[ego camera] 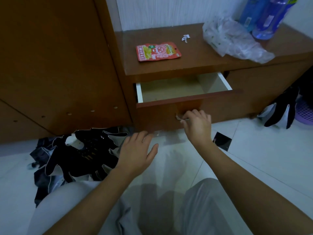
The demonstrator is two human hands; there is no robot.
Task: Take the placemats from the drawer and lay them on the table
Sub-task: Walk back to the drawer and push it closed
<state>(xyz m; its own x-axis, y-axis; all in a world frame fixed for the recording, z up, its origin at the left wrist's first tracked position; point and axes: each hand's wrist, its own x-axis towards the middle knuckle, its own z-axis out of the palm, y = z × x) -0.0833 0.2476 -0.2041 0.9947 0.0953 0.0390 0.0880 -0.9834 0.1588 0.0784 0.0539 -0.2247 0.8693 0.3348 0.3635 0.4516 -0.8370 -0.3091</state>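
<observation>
1. Brown wood makes up the table and the drawer under it, which stands pulled out; the part of its inside that shows is bare, and no placemats can be made out in it.
2. The right hand is at the drawer front, fingers curled tight around the small handle.
3. The left hand hovers low before the drawer, fingers spread and loose, holding nothing.
4. On the table lie a red packet, a white scrap, a clear bag and blue bottles.
5. Dark clothes lie heaped on the pale floor, left of the left hand.
</observation>
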